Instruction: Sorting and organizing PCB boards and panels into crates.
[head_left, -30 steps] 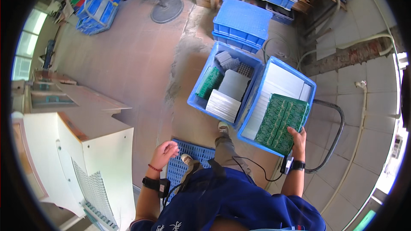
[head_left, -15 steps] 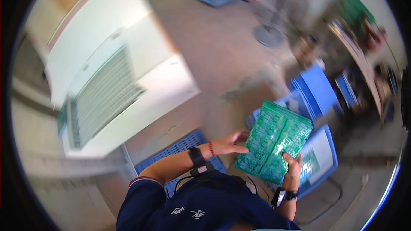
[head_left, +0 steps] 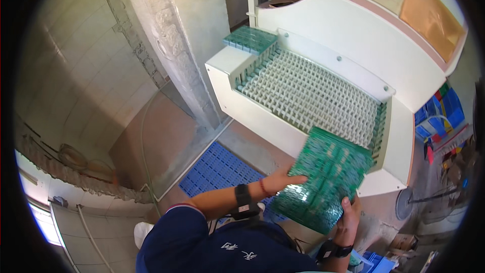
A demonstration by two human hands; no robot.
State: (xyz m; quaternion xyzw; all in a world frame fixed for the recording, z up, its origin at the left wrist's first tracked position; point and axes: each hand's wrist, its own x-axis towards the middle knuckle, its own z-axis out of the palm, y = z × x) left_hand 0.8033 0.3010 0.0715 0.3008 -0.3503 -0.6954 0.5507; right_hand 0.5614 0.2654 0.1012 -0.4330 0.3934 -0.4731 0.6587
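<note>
A stack of green printed circuit boards (head_left: 326,179) is held at a tilt in front of my body. My left hand (head_left: 283,179) grips its left edge, thumb lying over the top face and fingers mostly hidden. At the lower right edge, my right hand (head_left: 349,217) holds the stack with its thumb on top; its other fingers are largely underneath. Beyond the boards stands a white machine (head_left: 262,114) with a bed of pale rollers (head_left: 313,91). More green circuit boards (head_left: 251,39) rest on the machine's left ledge.
A blue slotted plastic mat (head_left: 220,169) lies on the floor before the machine. Left of it rises a rough concrete pillar (head_left: 174,40). Blue bins (head_left: 439,114) stand at the far right, near a round grey base (head_left: 403,203). Blue plastic (head_left: 376,263) shows at the lower right.
My view has swung left, so the machine now fills the upper middle and right. The boards have come round with me toward the roller bed. My left thumb now reaches further onto the stack.
</note>
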